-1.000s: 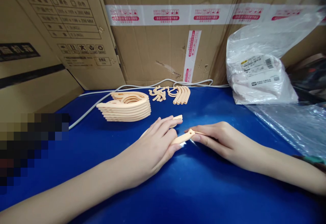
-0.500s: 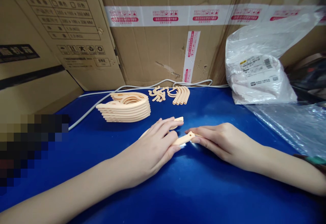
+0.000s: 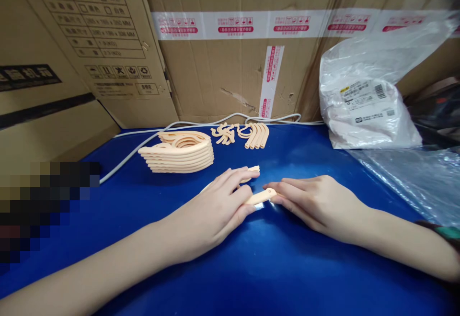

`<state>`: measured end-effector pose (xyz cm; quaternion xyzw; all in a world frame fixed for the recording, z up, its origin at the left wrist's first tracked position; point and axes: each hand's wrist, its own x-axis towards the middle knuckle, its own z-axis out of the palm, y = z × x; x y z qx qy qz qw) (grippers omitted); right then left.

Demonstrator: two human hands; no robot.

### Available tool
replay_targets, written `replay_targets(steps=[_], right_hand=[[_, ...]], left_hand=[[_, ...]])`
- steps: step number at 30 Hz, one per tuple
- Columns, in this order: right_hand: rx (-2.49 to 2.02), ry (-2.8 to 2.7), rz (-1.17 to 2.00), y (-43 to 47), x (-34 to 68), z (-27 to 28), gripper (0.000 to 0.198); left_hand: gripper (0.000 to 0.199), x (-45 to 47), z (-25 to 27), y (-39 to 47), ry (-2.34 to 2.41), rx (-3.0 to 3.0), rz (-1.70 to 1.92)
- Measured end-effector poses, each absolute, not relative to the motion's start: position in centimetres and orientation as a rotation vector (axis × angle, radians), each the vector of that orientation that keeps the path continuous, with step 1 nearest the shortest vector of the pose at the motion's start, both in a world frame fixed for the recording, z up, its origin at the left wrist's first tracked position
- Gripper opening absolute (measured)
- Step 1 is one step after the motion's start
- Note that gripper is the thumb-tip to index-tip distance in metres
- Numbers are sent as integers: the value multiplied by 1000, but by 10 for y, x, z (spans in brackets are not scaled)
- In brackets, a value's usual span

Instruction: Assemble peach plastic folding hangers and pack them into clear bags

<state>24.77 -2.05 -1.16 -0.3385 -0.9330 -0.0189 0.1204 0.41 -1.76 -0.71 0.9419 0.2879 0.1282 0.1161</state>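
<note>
A beige plastic hanger piece [image 3: 260, 197] lies under my left hand [image 3: 219, 206], whose thumb and curled index finger grip it. Its rounded end, with a small round mark, points right. Another beige end [image 3: 254, 169] shows beyond my left fingertips, and most of the piece is hidden by the palm. My right hand [image 3: 309, 198] pinches at the rounded end with fingers and thumb; the part there is mostly hidden between the fingertips. Behind the left hand stands a neat stack of beige hanger bodies [image 3: 176, 159].
Small beige hooks [image 3: 224, 134] and several curved hanger arms [image 3: 258, 135] lie at the back of the blue table [image 3: 273, 268]. A grey cable [image 3: 125, 163] runs behind them. Cardboard boxes [image 3: 215, 76] form the back and left sides. A clear plastic bag [image 3: 366, 110] stands back right.
The piece's notched end with an open hole now looks rounded and covered, the right fingertips still against it. Both hands keep nearly the same place; the view has shifted slightly.
</note>
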Motion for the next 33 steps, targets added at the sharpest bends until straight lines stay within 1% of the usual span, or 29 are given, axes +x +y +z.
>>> replay_targets(steps=[5,8,13,15,25,33], right_hand=[[-1205,-2628,266,-25,241,-10,42],[-1303,-2556,385,-29,237,-9,41],[-1295,-2424,628,-29,233,-5,33],[-1279,-2415,666,-28,232,-3,32],[-1228,-2541,542,-29,237,-6,35],[-1108,-2653,231,-26,243,-13,40]], left_hand=[[28,5,-7,-18,902,2730,395],[28,4,-10,-18,904,2737,419],[28,4,-13,-19,889,2754,463],[27,4,-13,-19,882,2759,452],[27,2,-10,-20,857,2807,413],[25,1,-10,-19,821,2818,415]])
